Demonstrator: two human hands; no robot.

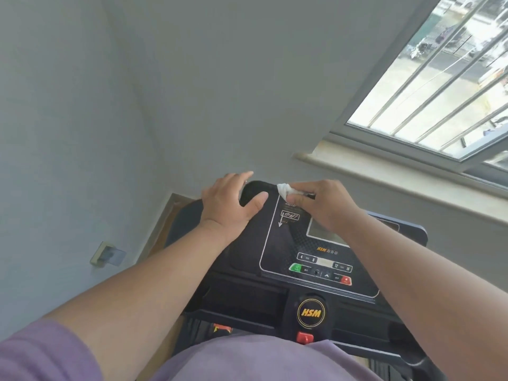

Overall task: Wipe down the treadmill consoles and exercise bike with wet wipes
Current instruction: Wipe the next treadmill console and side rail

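Treadmill console (297, 243) sits right under both hands, black, tilted in view. Right hand (321, 204) holds a bunched white wet wipe (286, 189), fingers curled round it, pressing it on the console's top edge near the far left corner of the panel. Left hand (228, 199) just beside it, grips the console's upper left corner: fingers over the far edge, thumb on the near face. Hands near each other, not touching.

Below the right hand: grey display screen (327, 233), partly covered by the wrist. Nearer the body from there: button row with green button (295, 268) at left, red button (346, 279) at right. Closer still: round HSM badge (311, 312), red safety clip (304, 338) under it. Purple shirt (247, 358) at frame bottom.

Left of the left forearm: wall socket (107, 254) on a pale wall. Beyond the right hand: window sill (384, 174), barred window (439, 78) above it.
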